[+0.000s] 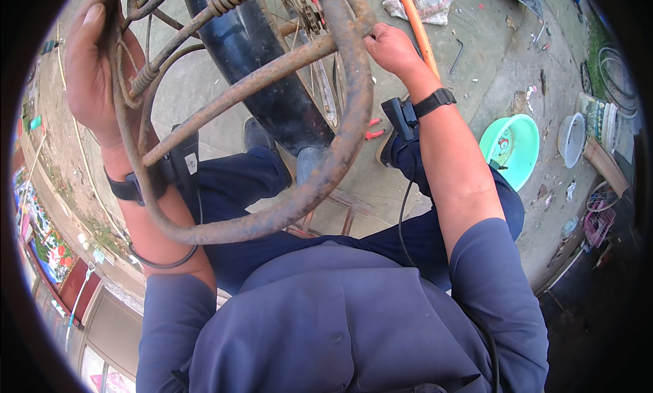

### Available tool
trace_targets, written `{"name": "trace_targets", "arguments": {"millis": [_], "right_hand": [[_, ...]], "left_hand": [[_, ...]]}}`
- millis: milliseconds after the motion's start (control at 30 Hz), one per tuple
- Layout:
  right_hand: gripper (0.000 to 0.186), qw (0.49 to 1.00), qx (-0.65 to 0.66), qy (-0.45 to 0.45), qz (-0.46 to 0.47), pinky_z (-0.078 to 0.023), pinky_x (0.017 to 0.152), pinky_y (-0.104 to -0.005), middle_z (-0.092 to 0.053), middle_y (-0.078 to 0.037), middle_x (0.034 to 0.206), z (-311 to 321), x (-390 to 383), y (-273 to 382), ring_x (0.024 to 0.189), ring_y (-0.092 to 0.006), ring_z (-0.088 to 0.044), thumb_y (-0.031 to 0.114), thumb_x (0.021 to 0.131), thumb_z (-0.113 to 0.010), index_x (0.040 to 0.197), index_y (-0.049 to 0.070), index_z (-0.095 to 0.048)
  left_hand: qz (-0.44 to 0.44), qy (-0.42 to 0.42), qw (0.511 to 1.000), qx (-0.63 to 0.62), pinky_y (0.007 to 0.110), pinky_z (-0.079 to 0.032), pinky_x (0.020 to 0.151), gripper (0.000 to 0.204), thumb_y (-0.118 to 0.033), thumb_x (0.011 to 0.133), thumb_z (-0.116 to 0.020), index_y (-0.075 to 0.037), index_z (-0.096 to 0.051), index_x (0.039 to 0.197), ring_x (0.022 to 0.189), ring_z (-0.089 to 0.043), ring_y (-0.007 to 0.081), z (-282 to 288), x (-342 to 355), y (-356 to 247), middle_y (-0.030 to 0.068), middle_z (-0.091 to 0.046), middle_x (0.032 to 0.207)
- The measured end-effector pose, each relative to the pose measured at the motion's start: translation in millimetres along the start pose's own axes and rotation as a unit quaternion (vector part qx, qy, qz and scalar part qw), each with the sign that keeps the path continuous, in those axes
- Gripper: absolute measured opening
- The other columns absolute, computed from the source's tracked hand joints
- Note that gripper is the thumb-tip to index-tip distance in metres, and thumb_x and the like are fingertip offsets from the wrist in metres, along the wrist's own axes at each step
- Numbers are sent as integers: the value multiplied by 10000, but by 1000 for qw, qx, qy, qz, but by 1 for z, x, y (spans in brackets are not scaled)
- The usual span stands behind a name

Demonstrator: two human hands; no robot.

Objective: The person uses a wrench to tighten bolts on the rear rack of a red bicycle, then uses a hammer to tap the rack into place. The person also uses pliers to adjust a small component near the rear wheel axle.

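Observation:
A rusty metal bicycle rack (252, 83) with a rounded end and coiled springs rises in front of me, over a wheel with a black fender (262, 60). My left hand (95, 80) is closed around the rack's left side, thumb up, the other fingers partly hidden by the bars. At the rack's right edge is my right hand (396, 47), its fingers curled together and their tips hidden behind the tube; what they pinch cannot be made out. Past the fender, part of a chain (309, 15) shows.
Red-handled pliers (374, 129) lie on the concrete between my feet. Beyond my right hand are an orange tube (413, 26), a pale sack (425, 0) and a bent hex key (457, 56). A green basin (532, 151) and a white basin (571, 140) stand at the right.

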State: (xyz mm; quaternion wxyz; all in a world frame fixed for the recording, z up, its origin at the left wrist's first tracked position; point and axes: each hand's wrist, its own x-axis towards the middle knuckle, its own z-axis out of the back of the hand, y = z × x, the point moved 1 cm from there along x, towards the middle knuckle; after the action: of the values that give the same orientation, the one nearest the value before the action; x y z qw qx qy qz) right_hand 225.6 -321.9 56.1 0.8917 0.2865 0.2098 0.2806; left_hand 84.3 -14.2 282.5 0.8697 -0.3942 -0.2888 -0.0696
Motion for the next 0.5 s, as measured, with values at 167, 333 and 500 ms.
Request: {"name": "trace_targets", "arguments": {"millis": [167,333,500], "right_hand": [[349,998,-57,41,-3,-520,833,-453,-702,-154,1006,9,2,18,962,-364,-650,419,947,-575,1122,165,-738],[356,999,3,31,11,-525,844,-454,-694,-140,1028,3,7,14,985,-355,-646,443,952,-556,1126,194,-741],[354,999,5,20,38,-532,842,-459,-697,-126,1044,-10,16,4,995,-353,-651,449,953,-551,1129,209,-743]], "left_hand": [[51,-61,985,-155,469,-247,1194,451,-204,1031,-339,134,-570,1222,1354,-442,371,-8,1,-2,294,-555,1298],[-24,-113,969,-216,473,-312,1146,395,-212,986,-450,126,-610,1112,1258,-509,366,-19,2,-4,259,-634,1111],[60,-36,982,-175,475,-176,1216,503,-214,1030,-286,133,-546,1286,1416,-380,377,-8,3,-2,307,-496,1407]]}}
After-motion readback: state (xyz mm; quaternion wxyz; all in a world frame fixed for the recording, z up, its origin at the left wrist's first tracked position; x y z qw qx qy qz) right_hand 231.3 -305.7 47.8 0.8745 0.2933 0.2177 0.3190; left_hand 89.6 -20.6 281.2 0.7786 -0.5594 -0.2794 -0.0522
